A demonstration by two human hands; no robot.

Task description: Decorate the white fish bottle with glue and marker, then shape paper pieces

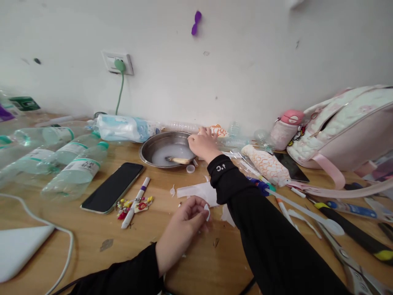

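Observation:
My left hand [186, 231] is closed in a pinch on a small white paper scrap [206, 212], low over the table. Reaching farther forward, my right hand [203, 143] is at the right rim of a metal bowl [144, 155]. Its fingers bend downward and their tips are hidden, so a grip cannot be made out. Cloudy whitish liquid fills the bowl, and a brush [179, 160] with a light handle lies in it. Just behind my right hand shows an orange-and-white patterned piece [219, 131]. Torn white paper [196, 191] lies between my hands.
Several plastic bottles [80, 170] lie left, near a phone [113, 187] and a white marker [135, 205] with a beaded charm. To the right are a patterned bottle-shaped object [266, 164], scissors [344, 254], a black-yellow cutter [350, 229], a pink flask [285, 129] and a backpack [340, 131].

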